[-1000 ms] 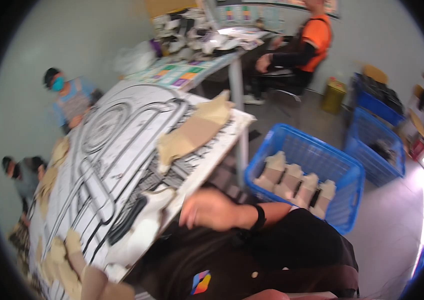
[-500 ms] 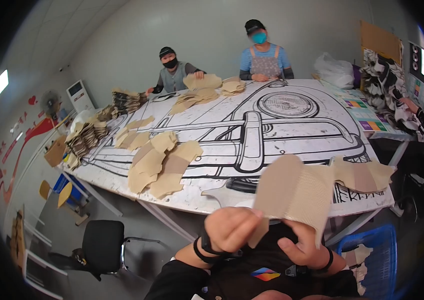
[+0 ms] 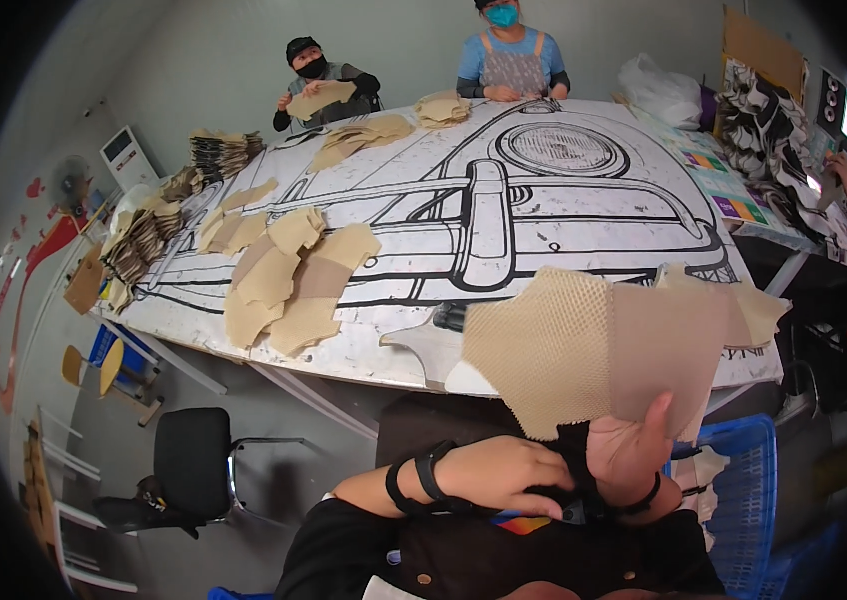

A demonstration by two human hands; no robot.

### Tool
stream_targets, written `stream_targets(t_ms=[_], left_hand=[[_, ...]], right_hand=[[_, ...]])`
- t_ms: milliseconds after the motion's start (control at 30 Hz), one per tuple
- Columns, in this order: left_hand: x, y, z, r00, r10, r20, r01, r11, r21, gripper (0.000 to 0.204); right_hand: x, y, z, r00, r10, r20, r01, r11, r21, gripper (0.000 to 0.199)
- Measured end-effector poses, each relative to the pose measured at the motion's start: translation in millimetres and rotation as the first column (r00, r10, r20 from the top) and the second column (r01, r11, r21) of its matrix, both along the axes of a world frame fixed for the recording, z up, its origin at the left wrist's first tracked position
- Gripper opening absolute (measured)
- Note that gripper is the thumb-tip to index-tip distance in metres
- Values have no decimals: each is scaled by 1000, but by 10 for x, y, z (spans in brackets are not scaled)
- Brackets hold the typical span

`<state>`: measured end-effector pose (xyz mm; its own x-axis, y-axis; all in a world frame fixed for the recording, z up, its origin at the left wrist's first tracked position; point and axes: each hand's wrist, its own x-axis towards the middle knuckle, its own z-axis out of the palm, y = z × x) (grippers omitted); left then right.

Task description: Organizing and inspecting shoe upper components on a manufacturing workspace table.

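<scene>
My right hand [image 3: 629,450] grips a cut fabric panel [image 3: 554,345] by its lower edge, thumb on the near face. The panel is beige with an open mesh weave on its left part and a smooth pinkish-tan band on its right, and is held up over the table's near edge. My left hand [image 3: 519,475] is low before my chest, apart from the panel. Its fingers are loosely bent and the thumb stands away from them, with nothing seen between. Behind the held panel, another beige panel [image 3: 759,315] lies on the table.
Several beige panels [image 3: 264,270] lie spread on the printed white table [image 3: 414,345]. Stacks of panels [image 3: 144,240] line its left end. A blue crate [image 3: 744,490] with fabric pieces stands at my right, a black chair [image 3: 192,465] at left. Two co-workers are across the table.
My left hand has left the panel and dropped toward my chest. The panel has turned, showing its mesh part on the left. The co-worker at far left has lifted a beige piece.
</scene>
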<state>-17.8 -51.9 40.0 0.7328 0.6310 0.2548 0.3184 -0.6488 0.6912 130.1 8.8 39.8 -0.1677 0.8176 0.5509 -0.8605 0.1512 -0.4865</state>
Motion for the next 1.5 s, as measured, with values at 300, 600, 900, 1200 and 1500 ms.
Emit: stream_targets(t_ms=[300, 600, 900, 1200, 1500], left_hand=[[-112, 3, -489, 835, 272, 478, -93, 926, -366, 89], [-273, -2, -149, 339, 682, 648, -799, 573, -185, 45], [-417, 282, -124, 116, 236, 965, -398, 901, -172, 73], [-533, 211, -90, 311, 686, 658, -708, 629, -322, 59], [-500, 108, -24, 472, 756, 453, -879, 443, 176, 38]], right_hand=[[-93, 38, -162, 939, 344, 20, -343, 939, -38, 47], [-186, 307, 104, 769, -288, 571, -6, 889, 457, 42], [-191, 603, 328, 795, 62, 603, -42, 998, -46, 22], [-148, 432, -9, 664, -253, 704, 125, 965, 228, 30], [-140, 439, -14, 408, -722, 560, 172, 663, 729, 38]])
